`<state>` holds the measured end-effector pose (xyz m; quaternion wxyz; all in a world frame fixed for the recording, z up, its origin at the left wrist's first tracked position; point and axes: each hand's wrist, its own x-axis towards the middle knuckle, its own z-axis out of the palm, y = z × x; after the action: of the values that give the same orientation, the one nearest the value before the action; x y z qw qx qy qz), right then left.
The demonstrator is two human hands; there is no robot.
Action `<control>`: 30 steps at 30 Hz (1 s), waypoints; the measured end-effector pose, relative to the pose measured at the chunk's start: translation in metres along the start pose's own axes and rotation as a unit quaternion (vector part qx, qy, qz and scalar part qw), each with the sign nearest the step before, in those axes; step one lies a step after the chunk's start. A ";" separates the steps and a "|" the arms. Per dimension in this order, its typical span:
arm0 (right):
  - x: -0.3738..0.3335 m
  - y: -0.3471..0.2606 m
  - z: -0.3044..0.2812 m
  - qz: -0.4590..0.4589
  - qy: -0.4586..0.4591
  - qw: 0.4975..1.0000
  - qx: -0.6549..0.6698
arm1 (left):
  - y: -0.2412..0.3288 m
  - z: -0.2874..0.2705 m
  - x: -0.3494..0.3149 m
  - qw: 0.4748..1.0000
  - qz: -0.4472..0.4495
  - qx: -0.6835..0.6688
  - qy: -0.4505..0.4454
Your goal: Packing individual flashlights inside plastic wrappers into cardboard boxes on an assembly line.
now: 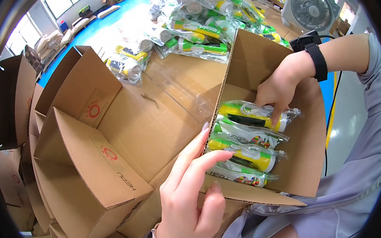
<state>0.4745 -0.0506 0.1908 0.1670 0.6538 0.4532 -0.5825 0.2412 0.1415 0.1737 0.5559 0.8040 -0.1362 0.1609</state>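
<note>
We see a row of bagged cylinders [262, 159], yellow, green and white under clear, crinkled film, beside the left edge of the open carton [300, 169]. Our right hand [281, 87] touches the farthest; whether it pinches, we cannot tell. Our left hand [188, 193], fingers spread, meets that edge.

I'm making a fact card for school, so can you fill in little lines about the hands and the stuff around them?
Left hand: at the box's left wall, one finger over its edge
Right hand: inside the box, fingers at a bagged item
Box: open cardboard, bagged items in a row
Colours: yellow, green, white
Beyond: pile of bagged items
Upper right: fan
</note>
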 end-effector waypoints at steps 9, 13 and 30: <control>0.017 0.002 0.031 0.001 0.128 0.989 -0.076 | 0.024 0.006 0.004 0.999 -0.013 0.006 0.044; 0.023 -0.004 0.031 -0.044 0.135 0.981 -0.132 | 0.023 0.011 0.002 0.998 -0.037 -0.006 0.056; -0.069 -0.047 -0.154 -0.270 0.356 0.883 0.142 | 0.007 0.008 -0.001 0.996 -0.007 0.068 0.061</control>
<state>0.5376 0.0618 0.3096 -0.2642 0.6861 0.5534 -0.3916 0.2379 0.1314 0.1768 0.5084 0.8296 -0.0847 0.2146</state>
